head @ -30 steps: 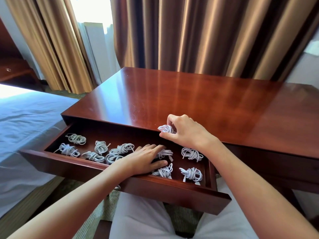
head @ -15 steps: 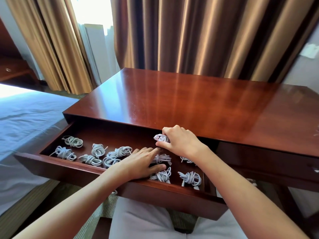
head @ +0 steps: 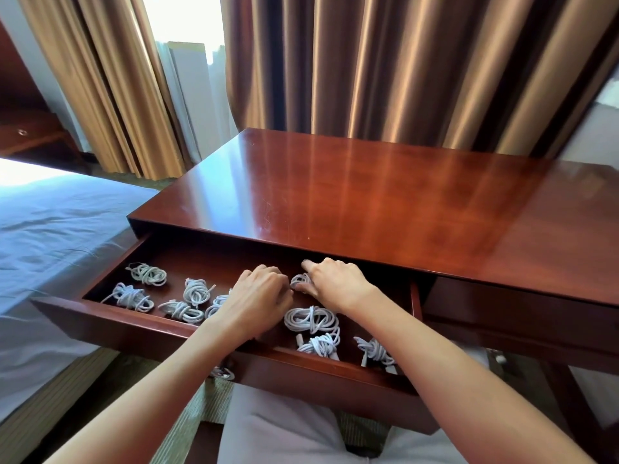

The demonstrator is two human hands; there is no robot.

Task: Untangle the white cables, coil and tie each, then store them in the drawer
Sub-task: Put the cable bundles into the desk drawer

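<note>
The wooden drawer (head: 134, 324) of the desk is pulled out towards me. Several coiled and tied white cables lie on its floor, such as one at the far left (head: 149, 274) and a larger one (head: 311, 319) near my right wrist. My right hand (head: 335, 283) is inside the drawer at the back and pinches a small coiled cable (head: 299, 280) between thumb and fingers. My left hand (head: 259, 298) is beside it with knuckles up and fingers bent down. Its fingertips are hidden, so I cannot see whether it holds anything.
The polished desk top (head: 368, 202) overhangs the back of the drawer. A bed (head: 50, 229) stands close on the left, brown curtains (head: 368, 61) behind the desk. A bit of white cable (head: 222, 373) shows below the drawer front, above my lap.
My right hand has come down from the desk edge into the drawer with the small coil. My left hand has gone from lying flat to bent fingers and shifted towards that coil.
</note>
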